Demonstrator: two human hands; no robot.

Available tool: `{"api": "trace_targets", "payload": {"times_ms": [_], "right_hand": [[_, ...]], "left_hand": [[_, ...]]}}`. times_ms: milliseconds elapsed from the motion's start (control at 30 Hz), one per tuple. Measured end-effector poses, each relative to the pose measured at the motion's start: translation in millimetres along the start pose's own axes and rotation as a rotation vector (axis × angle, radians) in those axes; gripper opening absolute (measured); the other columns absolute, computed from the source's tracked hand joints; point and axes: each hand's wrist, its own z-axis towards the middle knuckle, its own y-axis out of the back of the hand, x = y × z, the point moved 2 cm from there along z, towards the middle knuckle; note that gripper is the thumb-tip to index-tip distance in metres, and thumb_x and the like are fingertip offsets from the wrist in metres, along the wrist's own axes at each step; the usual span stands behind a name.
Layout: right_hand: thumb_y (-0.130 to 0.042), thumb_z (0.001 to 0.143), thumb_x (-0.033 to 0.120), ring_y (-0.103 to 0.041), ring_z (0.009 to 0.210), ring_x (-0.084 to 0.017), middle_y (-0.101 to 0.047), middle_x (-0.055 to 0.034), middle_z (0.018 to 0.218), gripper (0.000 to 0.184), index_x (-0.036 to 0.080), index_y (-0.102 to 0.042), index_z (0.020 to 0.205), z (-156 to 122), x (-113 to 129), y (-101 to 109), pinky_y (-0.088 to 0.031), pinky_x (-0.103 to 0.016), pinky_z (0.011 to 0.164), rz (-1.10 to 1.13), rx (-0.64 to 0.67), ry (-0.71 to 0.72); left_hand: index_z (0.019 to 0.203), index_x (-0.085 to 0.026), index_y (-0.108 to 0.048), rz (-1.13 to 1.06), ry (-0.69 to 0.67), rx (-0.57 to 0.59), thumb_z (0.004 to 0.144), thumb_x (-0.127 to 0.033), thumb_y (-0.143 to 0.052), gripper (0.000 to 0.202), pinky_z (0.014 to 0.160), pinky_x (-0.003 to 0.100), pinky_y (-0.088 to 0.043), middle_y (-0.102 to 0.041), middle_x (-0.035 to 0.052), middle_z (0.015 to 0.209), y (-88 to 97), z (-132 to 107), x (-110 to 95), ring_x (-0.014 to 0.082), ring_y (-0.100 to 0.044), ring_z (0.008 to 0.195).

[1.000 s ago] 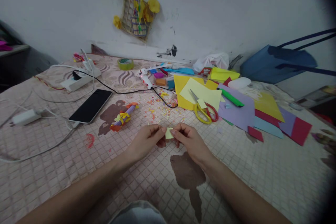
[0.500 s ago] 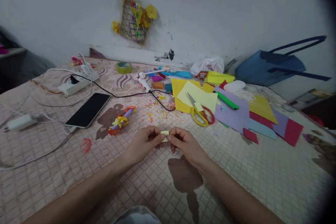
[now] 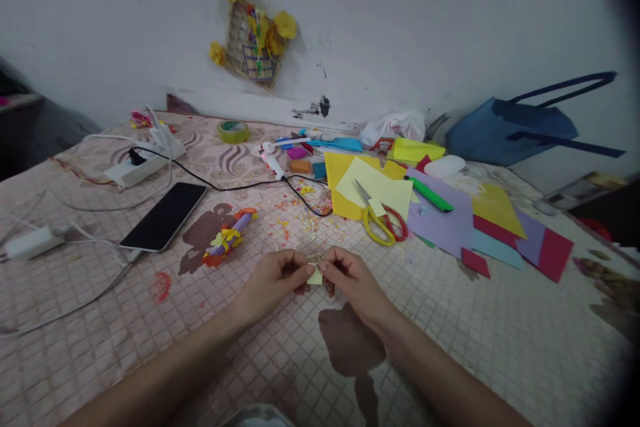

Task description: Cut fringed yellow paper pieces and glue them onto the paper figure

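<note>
A person's bare left hand and bare right hand come close together over a pale, grid-patterned table covering, each pinching a small, pale-yellow paper piece, a two-sided grip that likely steadies so slight a scrap. Beyond, metal scissors with yellow and red handles lie partly on a pale-yellow paper sheet, handles nearer the person, presumably for easy reach. Farther back rests a white plastic glue gun.
</note>
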Motion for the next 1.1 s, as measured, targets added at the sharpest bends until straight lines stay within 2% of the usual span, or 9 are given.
{"api": "trace_targets", "payload": {"times_ms": [167, 233, 333, 433, 600, 733, 900, 1000, 1100], "right_hand": [[-0.060, 0.078, 0.048, -0.045, 0.045, -0.008, -0.048, 0.0063, 0.055, 0.033, 0.019, -0.048, 0.067, -1.8, -0.3, -4.8, -0.040, -0.021, 0.045, -0.008, 0.134, -0.017], [-0.058, 0.080, 0.048, -0.043, 0.044, -0.007, -0.045, 0.0065, 0.056, 0.034, 0.020, -0.045, 0.065, -2.1, -0.1, -6.0, -0.039, -0.020, 0.043, -0.067, 0.133, 0.019], [-0.050, 0.085, 0.047, -0.047, 0.044, -0.008, -0.047, 0.0052, 0.055, 0.034, 0.020, -0.048, 0.065, 1.5, 2.2, 2.8, -0.041, -0.021, 0.043, -0.293, 0.084, 0.103], [-0.049, 0.085, 0.043, -0.050, 0.050, -0.011, -0.052, 0.0024, 0.058, 0.030, 0.019, -0.053, 0.069, 13.9, 8.4, 36.2, -0.042, -0.023, 0.047, -0.474, -0.065, 0.159], [-0.058, 0.076, 0.034, -0.052, 0.075, -0.021, -0.053, -0.0045, 0.076, 0.015, 0.020, -0.053, 0.076, 47.4, 20.7, 120.4, -0.041, -0.034, 0.070, -0.733, -0.554, 0.209], [-0.066, 0.065, 0.029, -0.052, 0.081, -0.024, -0.052, -0.0067, 0.084, 0.019, 0.019, -0.057, 0.078, 73.3, 18.8, 153.8, -0.039, -0.036, 0.076, -0.859, -0.668, 0.182], [-0.066, 0.063, 0.029, -0.051, 0.067, -0.018, -0.052, -0.0026, 0.075, 0.016, 0.019, -0.055, 0.068, 87.1, 15.3, 160.9, -0.040, -0.032, 0.069, -0.901, -0.657, 0.181], [-0.060, 0.071, 0.036, -0.049, 0.060, -0.016, -0.052, -0.0004, 0.069, 0.018, 0.020, -0.052, 0.068, 85.0, 15.1, 156.0, -0.041, -0.030, 0.062, -0.877, -0.650, 0.210], [-0.050, 0.080, 0.047, -0.045, 0.048, -0.013, -0.049, 0.0032, 0.057, 0.028, 0.020, -0.051, 0.071, 80.7, 11.2, 143.3, -0.039, -0.027, 0.050, -0.840, -0.577, 0.204]], "left_hand": [[0.067, -0.014, -0.056, 0.035, -0.025, -0.076, 0.076, -0.037, -0.060, 0.025, 0.052, 0.020, -0.039, -0.055, -0.0018, 0.055, 4.1, 0.2, -1.5, 0.0089, -0.049, 0.051], [0.069, -0.014, -0.057, 0.028, -0.024, -0.058, 0.076, -0.037, -0.061, 0.025, 0.052, 0.021, -0.039, -0.056, -0.0014, 0.057, 4.4, 0.0, -1.0, 0.0093, -0.050, 0.052], [0.068, -0.014, -0.057, 0.019, -0.013, -0.045, 0.074, -0.036, -0.063, 0.024, 0.051, 0.021, -0.039, -0.056, -0.0013, 0.056, 4.1, -0.7, -3.3, 0.0095, -0.050, 0.051], [0.065, -0.014, -0.056, 0.000, 0.015, -0.068, 0.073, -0.036, -0.063, 0.025, 0.051, 0.021, -0.040, -0.058, -0.0006, 0.056, 4.2, -1.9, -8.4, 0.0096, -0.051, 0.051], [0.065, -0.014, -0.055, -0.058, 0.023, -0.069, 0.072, -0.037, -0.065, 0.026, 0.051, 0.020, -0.040, -0.058, -0.0013, 0.056, 3.6, -3.8, -10.0, 0.0087, -0.051, 0.051], [0.066, -0.013, -0.055, -0.054, 0.006, -0.062, 0.073, -0.037, -0.065, 0.027, 0.051, 0.020, -0.040, -0.059, -0.0006, 0.057, 3.1, -4.6, -8.5, 0.0082, -0.050, 0.050], [0.066, -0.014, -0.053, -0.107, 0.028, -0.077, 0.070, -0.038, -0.067, 0.028, 0.051, 0.021, -0.041, -0.060, -0.0006, 0.059, 3.2, -5.5, -11.2, 0.0084, -0.052, 0.051], [0.066, -0.014, -0.053, -0.111, 0.015, -0.075, 0.070, -0.038, -0.067, 0.028, 0.052, 0.021, -0.041, -0.060, -0.0002, 0.061, 3.1, -6.1, -10.6, 0.0087, -0.053, 0.052], [0.066, -0.014, -0.054, -0.094, -0.012, -0.064, 0.072, -0.038, -0.066, 0.027, 0.052, 0.021, -0.041, -0.059, -0.0007, 0.059, 2.7, -6.2, -8.9, 0.0086, -0.052, 0.052]]}}
